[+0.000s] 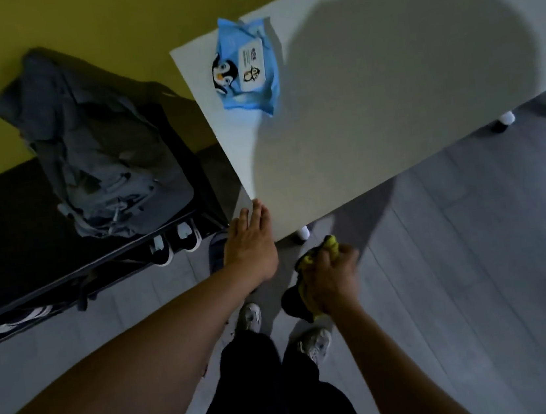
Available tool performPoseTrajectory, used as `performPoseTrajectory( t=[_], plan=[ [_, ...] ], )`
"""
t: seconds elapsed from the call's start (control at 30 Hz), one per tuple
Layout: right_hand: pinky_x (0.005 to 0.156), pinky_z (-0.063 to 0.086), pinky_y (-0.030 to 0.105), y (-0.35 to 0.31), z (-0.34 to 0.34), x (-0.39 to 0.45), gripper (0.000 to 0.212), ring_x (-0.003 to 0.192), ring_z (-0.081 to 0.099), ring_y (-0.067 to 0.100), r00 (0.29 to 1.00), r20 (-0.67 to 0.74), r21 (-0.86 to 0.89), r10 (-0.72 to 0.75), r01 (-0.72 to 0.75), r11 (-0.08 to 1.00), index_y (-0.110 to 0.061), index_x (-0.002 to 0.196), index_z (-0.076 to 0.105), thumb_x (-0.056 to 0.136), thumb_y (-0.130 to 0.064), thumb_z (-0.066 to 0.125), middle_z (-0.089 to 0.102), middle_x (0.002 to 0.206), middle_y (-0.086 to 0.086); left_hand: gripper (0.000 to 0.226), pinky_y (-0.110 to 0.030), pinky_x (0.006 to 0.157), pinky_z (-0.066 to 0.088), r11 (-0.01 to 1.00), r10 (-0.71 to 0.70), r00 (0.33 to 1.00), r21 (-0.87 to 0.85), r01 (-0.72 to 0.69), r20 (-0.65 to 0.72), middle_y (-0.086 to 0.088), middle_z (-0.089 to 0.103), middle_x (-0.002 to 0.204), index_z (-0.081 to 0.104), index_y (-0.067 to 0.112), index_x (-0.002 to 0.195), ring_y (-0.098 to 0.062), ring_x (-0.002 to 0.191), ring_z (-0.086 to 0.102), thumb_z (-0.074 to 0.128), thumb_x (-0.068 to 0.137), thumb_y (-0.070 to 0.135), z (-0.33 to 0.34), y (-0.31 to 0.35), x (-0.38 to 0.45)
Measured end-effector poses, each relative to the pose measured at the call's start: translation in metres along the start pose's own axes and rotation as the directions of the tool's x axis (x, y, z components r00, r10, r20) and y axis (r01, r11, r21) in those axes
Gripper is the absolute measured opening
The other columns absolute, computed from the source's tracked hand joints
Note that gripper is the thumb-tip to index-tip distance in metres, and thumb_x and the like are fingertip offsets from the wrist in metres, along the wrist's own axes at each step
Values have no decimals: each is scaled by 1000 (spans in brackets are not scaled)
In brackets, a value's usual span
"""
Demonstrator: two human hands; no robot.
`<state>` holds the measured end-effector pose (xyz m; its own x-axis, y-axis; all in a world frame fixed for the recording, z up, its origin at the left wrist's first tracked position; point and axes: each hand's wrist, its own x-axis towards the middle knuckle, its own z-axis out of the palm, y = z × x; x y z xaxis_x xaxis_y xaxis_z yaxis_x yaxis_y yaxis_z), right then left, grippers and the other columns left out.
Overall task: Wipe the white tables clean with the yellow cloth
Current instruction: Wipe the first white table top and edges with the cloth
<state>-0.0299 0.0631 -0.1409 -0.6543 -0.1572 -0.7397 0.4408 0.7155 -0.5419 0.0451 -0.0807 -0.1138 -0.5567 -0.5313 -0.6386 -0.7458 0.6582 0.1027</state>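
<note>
A white table [373, 108] fills the upper right of the head view, its near corner pointing toward me. My left hand [250, 244] lies flat with fingers together, fingertips touching that near corner. My right hand [331, 275] hangs below the table edge, over the floor, closed around the bunched yellow cloth [309, 264]; the cloth sticks out above and below my fist. The cloth is not touching the tabletop.
A blue pack of wet wipes [246, 67] lies near the table's far left corner. A dark shoe rack [62, 239] with a grey garment [92, 149] and sneakers stands left. White table legs [506, 118] show at right. My feet [312, 343] are on grey floorboards.
</note>
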Motion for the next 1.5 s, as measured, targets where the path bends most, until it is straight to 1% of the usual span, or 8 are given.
performPoseTrajectory(
  t=[0.13, 0.3, 0.57, 0.8, 1.0, 1.13, 1.23, 1.5],
  plan=[
    [55, 50, 31, -40, -66, 23, 39, 58, 60, 22, 999, -35, 116, -34, 38, 993, -10, 95, 51, 104, -47, 40, 57, 75, 11, 78, -44, 130, 3, 997, -58, 998, -59, 59, 22, -6, -22, 172, -14, 7, 163, -31, 160, -9, 39, 108, 25, -6, 14, -4],
    [46, 32, 25, -131, -108, 53, 50, 40, 31, 17, 826, 482, 387, -292, 98, 917, -11, 67, 45, 105, -43, 46, 28, 53, 9, 75, -42, 129, 7, 983, -122, 991, -147, 112, -58, -7, -17, 173, -11, 6, 163, -30, 161, -3, 37, 112, 31, -2, 23, -4],
    [70, 57, 30, -239, -79, 91, 22, 78, 72, 14, 887, 357, -92, -294, 346, 934, -32, 100, 71, 81, -37, 81, 75, 82, -6, 81, -42, 130, 11, 899, -327, 939, -343, 273, -108, -18, -13, 172, -4, -1, 162, -32, 160, 5, 40, 109, 41, -14, 68, 6],
    [57, 51, 15, -275, -37, 96, 10, 71, 71, 5, 706, 588, -185, -394, 591, 785, -30, 101, 73, 92, -32, 70, 74, 74, -16, 77, -38, 129, -2, 779, -460, 875, -540, 318, -148, -16, -21, 170, -9, 11, 165, -33, 160, -6, 38, 109, 37, -3, 96, 15],
    [76, 38, -5, -296, 12, 75, 42, 100, 53, -14, 237, 878, -73, -415, 925, 374, -31, 133, 61, 92, -24, 67, 59, 111, -29, 71, -42, 125, -15, 741, -500, 831, -618, 264, -245, -5, -12, 171, -1, 13, 166, -27, 160, -6, 38, 108, 29, 3, 131, 38],
    [92, 47, 30, -300, 52, 60, 52, 112, 54, 18, -324, 936, 292, -141, 934, -205, -29, 144, 51, 93, -25, 61, 58, 121, -2, 69, -50, 126, 16, 671, -629, 759, -607, 425, -165, -8, 14, 172, 23, 14, 164, -29, 157, 21, 41, 100, 33, -4, 164, 47],
    [95, 39, 35, -288, 83, 58, 53, 112, 50, 24, -485, 851, 522, 201, 745, -415, -29, 146, 49, 94, -27, 59, 55, 122, 3, 67, -50, 125, 23, 539, -748, 652, -687, 487, -124, -9, 21, 171, 26, 15, 164, -32, 156, 24, 37, 101, 36, -4, 186, 59],
    [106, 30, 47, -210, 119, 67, 43, 125, 47, 29, -197, 566, 786, 801, 424, -451, -40, 143, 47, 102, -52, 41, 50, 138, 3, 64, -48, 116, 36, 438, -853, 512, -674, 595, -102, -13, 46, 158, 42, 11, 157, -29, 146, 46, 33, 102, 42, 0, 210, 85]
  ],
)
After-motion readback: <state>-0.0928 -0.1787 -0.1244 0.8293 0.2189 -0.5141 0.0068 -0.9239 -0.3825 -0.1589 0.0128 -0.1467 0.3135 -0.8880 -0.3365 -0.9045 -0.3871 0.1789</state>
